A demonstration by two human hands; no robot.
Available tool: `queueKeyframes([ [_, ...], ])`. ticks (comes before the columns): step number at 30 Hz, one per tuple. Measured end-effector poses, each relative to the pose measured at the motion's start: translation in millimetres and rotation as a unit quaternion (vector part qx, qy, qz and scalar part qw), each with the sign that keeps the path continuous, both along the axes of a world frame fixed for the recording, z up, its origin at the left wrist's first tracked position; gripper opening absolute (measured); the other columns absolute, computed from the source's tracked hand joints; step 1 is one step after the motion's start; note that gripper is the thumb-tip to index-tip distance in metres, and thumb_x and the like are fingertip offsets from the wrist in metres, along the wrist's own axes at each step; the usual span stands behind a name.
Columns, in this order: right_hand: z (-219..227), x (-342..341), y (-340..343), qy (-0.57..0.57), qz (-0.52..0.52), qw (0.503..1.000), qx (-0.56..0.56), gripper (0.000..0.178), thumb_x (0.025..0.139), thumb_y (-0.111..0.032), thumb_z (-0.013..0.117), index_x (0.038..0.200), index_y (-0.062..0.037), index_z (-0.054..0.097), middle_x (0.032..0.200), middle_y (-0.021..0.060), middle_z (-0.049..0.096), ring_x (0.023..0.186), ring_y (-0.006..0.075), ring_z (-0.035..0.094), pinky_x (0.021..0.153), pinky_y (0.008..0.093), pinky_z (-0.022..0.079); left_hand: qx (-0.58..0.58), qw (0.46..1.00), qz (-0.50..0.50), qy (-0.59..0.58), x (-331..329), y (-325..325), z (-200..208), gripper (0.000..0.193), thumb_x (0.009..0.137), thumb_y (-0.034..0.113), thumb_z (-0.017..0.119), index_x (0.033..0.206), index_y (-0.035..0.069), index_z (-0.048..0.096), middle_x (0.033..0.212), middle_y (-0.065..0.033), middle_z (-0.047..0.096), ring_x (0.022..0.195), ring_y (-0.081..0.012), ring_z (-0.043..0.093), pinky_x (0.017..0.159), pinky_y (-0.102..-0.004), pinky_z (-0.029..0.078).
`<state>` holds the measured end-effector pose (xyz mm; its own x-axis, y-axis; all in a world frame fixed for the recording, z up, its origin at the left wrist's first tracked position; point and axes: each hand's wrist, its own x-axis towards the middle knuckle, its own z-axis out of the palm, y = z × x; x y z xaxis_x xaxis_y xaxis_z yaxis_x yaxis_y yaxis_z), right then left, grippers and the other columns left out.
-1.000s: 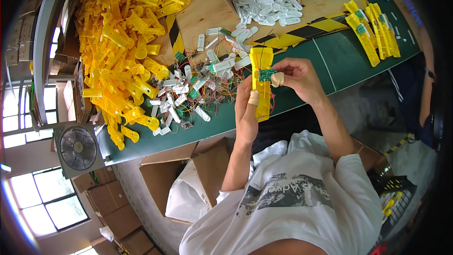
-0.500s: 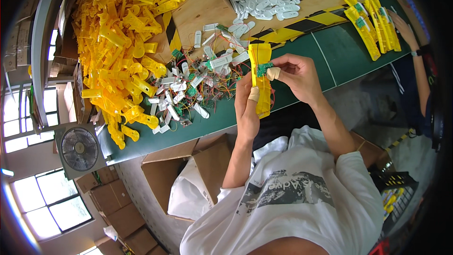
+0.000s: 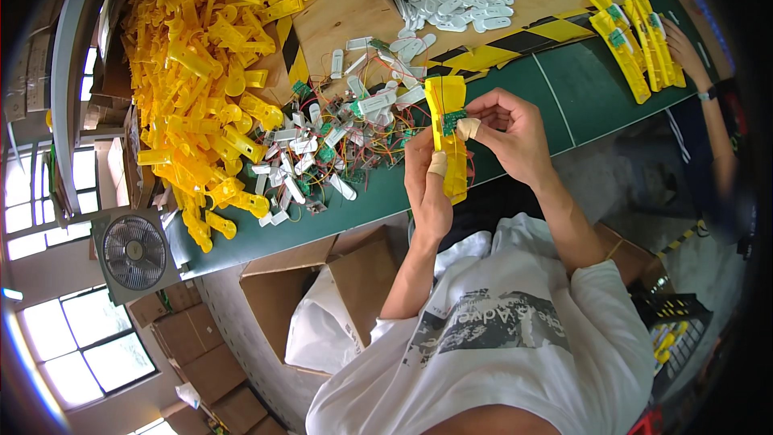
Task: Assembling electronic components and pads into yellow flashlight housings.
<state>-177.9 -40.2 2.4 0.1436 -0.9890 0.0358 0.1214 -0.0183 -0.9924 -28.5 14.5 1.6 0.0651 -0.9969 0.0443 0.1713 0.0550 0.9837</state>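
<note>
- Presently, the left hand [image 3: 427,189] was closed on the near half of a yellow plastic housing [image 3: 445,95], its thumb, with a beige finger cover [image 3: 437,163], lying along the left edge. Its other fingers were partly hidden, so I could not tell exactly how they pressed.
- The right hand [image 3: 518,130] had its thumb and index finger brought together in a pinch on a small green circuit board [image 3: 454,122]; the other fingers were loosely curled.
- The housing stood lengthwise, near to far, above the near edge of the green tabletop [image 3: 555,97], and the board was at its middle part, against the open side. Whether it was fully seated, I could not tell.
- A red wire [image 3: 472,163] showed at the right side of the housing.
- To the left lay a tangle of wired circuit boards and white casings [image 3: 330,145], and farther left a large heap of yellow housings [image 3: 197,72]. At the far right lay several housings with green boards [image 3: 624,44].
- The step in hand, in my judgement, was to fit the board into the housing.
- The next move seemed to call for a gentle, even push, with the housing steady and the wire unpinched.
</note>
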Motion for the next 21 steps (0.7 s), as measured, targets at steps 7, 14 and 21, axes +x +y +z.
queueKeyframes([
  [7,-14,6,8,-0.039,-0.027,0.999,-0.02,0.027,0.085,-0.009,0.076,0.104,-0.0015,0.059,0.09,0.0059,0.066,0.079,0.0105,0.066,0.068,0.0244,0.055,0.036,0.999,0.03,-0.003,-12,-10,5,0.023,0.105,0.024,0.047,0.109,0.003,0.041,0.086,-0.0109,0.063,0.065,-0.0125,0.062,0.055,-0.0246,0.052],
  [14,-21,1,10,-0.175,0.06,0.981,0.054,0.058,0.089,-0.004,0.072,0.139,0.0035,0.043,0.1,0.0129,0.071,0.09,0.0119,0.067,0.076,0.0247,0.054,0.032,0.999,0.032,-0.006,-12,-13,10,0.022,0.105,0.024,0.045,0.103,0.002,0.044,0.082,-0.0116,0.062,0.06,-0.0164,0.065,0.05,-0.0266,0.055],
  [21,-9,-16,-5,0.0,0.093,0.995,0.034,0.058,0.091,-0.005,0.069,0.141,0.0025,0.042,0.097,0.014,0.072,0.086,0.0109,0.067,0.076,0.0241,0.054,0.094,0.987,0.011,0.126,-18,-10,-18,0.017,0.106,0.022,0.038,0.115,0.008,0.043,0.084,-0.0129,0.062,0.058,-0.0199,0.064,0.046,-0.0304,0.054],
])
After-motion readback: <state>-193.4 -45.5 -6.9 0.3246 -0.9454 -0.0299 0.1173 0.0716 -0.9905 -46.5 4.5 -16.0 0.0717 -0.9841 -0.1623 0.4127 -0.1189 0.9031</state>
